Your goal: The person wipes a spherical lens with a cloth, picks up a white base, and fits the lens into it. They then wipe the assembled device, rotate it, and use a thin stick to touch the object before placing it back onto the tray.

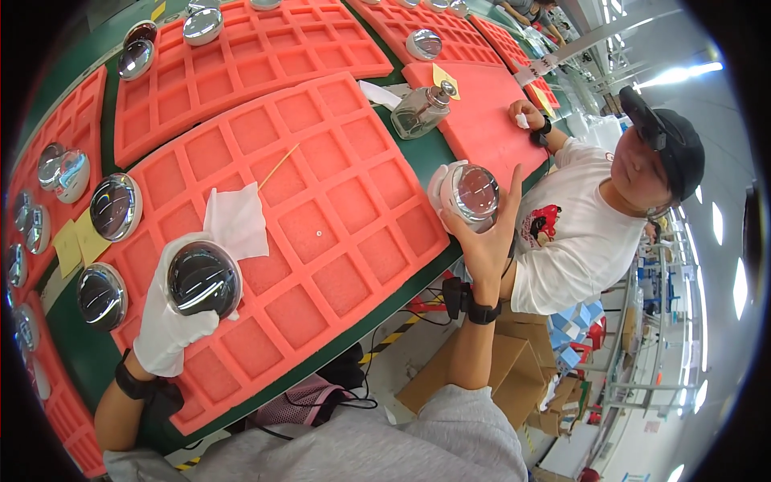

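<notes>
My left hand [173,313], in a white glove, is closed around a dark glass dome [203,279] with a glossy top. It holds the dome over the near left part of a red foam tray [341,289]. My bare right hand [487,245] has its thumb and fingers around a clear glass dome [475,193] with a white rim. White fabric [438,186], which looks like gloved fingers, shows behind that dome; whose it is cannot be told. Beside my left hand, a white cloth [238,221] and a thin wooden stick [279,166] lie on the tray.
Domes [102,296] stand along the left. A glass pump bottle [421,110] stands beyond the tray. More red trays [249,60] cover the green bench [401,149]. A co-worker [586,201] sits close on my right, a white scrap in one hand. Cardboard boxes [506,361] stand on the floor.
</notes>
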Demonstrator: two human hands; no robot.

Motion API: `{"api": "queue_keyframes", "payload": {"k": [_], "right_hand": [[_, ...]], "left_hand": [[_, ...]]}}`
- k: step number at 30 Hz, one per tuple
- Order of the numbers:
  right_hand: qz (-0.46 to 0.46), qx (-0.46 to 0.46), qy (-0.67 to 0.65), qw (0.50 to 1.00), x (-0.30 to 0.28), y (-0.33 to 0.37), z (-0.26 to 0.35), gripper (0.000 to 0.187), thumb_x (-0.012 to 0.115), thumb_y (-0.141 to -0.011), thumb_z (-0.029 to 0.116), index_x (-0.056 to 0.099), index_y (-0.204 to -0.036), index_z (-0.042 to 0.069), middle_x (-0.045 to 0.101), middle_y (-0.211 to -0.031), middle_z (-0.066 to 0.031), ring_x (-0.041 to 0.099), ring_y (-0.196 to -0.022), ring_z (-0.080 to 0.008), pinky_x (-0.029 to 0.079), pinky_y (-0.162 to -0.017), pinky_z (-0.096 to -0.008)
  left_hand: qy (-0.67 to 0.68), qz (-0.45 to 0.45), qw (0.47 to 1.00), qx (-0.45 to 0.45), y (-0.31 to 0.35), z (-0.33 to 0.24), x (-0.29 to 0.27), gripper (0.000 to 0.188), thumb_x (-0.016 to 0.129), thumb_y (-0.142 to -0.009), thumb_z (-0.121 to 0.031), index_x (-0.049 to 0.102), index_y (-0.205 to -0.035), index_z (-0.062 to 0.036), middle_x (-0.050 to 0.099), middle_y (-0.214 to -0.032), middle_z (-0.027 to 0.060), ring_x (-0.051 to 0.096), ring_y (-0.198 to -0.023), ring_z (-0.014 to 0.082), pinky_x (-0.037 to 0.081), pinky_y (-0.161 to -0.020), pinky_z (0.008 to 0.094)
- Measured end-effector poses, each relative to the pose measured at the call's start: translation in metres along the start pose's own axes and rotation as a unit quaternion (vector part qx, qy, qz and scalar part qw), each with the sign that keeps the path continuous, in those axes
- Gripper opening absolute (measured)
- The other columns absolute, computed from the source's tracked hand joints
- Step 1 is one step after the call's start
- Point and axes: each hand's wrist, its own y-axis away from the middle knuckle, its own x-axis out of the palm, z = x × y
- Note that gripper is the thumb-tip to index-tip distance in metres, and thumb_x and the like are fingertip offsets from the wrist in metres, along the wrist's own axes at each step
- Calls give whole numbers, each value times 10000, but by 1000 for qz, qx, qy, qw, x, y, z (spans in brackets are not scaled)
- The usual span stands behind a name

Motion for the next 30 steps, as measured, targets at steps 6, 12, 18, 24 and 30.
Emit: {"api": "queue_keyframes", "payload": {"k": [6, 12, 18, 24, 30], "right_hand": [[2, 2, 1, 1000, -2, 0, 0, 1201, 889, -696, 68, 145, -1639, 68, 586, -1271, -161, 621, -1167, -241, 495, -1014, -357], [18, 16, 14, 1000, -4, 1, 4, 1188, 881, -717, 71, 134, -1640, 68, 563, -1317, -168, 609, -1190, -246, 491, -1021, -358], [-15, -22, -7, 1000, -5, 11, -2, 1134, 850, -760, 64, 117, -1623, 8, 511, -1392, -187, 528, -1298, -262, 426, -1094, -370], [-192, -207, 99, 954, 7, 53, 7, 606, 741, -846, 19, 486, -1390, -57, 604, -1210, -192, 605, -1119, -295, 475, -988, -388], [-157, -243, 6, 957, 25, 68, 3, 210, 673, -879, 11, 555, -706, -6, 533, -626, -71, 498, -602, -173, 350, -556, -305]], "left_hand": [[23, 29, 999, -22, 0, -3, -7, 919, 928, -704, -249, 413, -1437, -46, 628, -1168, 119, 681, -954, 211, 611, -762, 345], [36, 39, 998, -22, -2, -2, -7, 904, 922, -714, -189, 408, -1444, -49, 613, -1216, 118, 676, -989, 211, 628, -787, 368], [45, 36, 998, -33, 1, -2, -6, 893, 905, -716, -143, 403, -1449, -51, 603, -1239, 102, 667, -1027, 201, 630, -798, 372], [13, 24, 1000, 11, -2, 1, -3, 891, 903, -739, -331, 409, -1423, -43, 623, -1115, 129, 656, -938, 202, 577, -743, 326], [30, 33, 998, -39, 0, -5, -8, 875, 843, -693, -69, 405, -1450, -57, 592, -1243, 88, 657, -1051, 191, 626, -828, 368]]}}
